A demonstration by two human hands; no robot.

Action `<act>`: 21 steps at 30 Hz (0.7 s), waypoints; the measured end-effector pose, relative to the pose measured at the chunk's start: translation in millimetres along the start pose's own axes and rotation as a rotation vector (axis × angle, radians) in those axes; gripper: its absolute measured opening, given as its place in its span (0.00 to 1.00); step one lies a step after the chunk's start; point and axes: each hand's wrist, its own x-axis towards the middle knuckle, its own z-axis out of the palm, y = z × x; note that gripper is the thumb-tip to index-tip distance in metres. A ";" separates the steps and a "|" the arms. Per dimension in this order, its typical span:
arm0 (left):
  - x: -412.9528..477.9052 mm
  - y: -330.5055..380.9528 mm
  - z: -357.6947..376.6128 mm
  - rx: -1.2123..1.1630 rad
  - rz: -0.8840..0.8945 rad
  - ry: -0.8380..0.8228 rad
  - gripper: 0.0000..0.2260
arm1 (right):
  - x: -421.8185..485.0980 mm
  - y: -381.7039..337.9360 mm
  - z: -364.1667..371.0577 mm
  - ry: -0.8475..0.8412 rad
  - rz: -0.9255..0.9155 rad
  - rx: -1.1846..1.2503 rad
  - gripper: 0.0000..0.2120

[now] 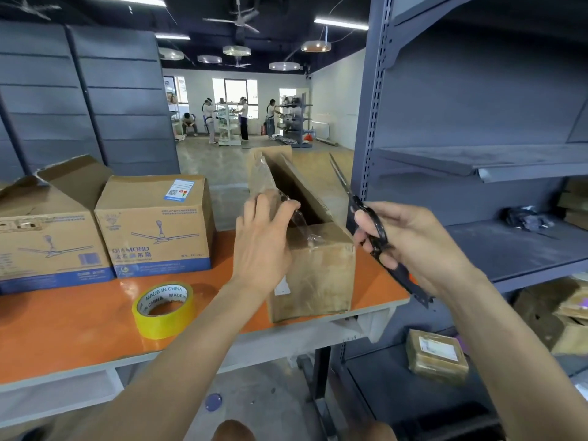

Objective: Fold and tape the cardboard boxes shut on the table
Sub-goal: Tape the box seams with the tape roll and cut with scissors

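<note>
Orange table [79, 338], worn brown box [318, 281], flap open

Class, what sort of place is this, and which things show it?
Probably a stockroom or packing area: grey metal shelving holding a parcel, fan cartons on an orange table, and a tape roll.

Bg: grey metal shelving [477, 160] R side, grey panel backs [79, 90] L. Orange-top table [79, 329]. Concrete floor [222, 160], white walls [337, 97], black ceiling w/ strip lights [340, 23] + fan [238, 19]. Windows [235, 90] far end, daylight.
</note>
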 end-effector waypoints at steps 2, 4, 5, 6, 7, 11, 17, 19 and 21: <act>3.1 8.3 -4.2 0.017 0.005 0.008 0.21 | 10.3 7.1 -11.3 0.042 -0.016 -0.019 0.13; 6.6 11.8 -8.7 0.118 0.057 -0.037 0.20 | 22.1 25.6 -24.2 0.178 -0.014 -0.227 0.06; 8.8 11.6 -10.5 0.176 0.114 -0.077 0.23 | 26.9 37.6 -30.9 0.235 0.005 -0.395 0.06; 10.9 11.3 -12.3 0.219 0.189 -0.122 0.26 | 30.2 51.5 -36.4 0.253 0.042 -0.546 0.09; 12.6 12.1 -13.8 0.252 0.267 -0.178 0.28 | 31.9 65.8 -39.7 0.236 0.101 -0.646 0.10; 13.9 19.5 -13.7 0.349 0.387 -0.369 0.28 | 27.6 116.8 -39.1 0.179 0.277 -0.658 0.08; 24.4 7.6 -25.3 0.149 0.404 -0.296 0.05 | -6.5 129.4 -33.5 0.285 0.164 -0.623 0.09; 25.4 7.8 -29.1 0.016 0.354 -0.352 0.03 | -25.2 124.2 -37.8 0.339 0.077 -0.651 0.13; 24.0 9.6 -31.4 -0.065 0.330 -0.437 0.02 | -43.4 120.1 -41.3 0.327 -0.001 -0.685 0.16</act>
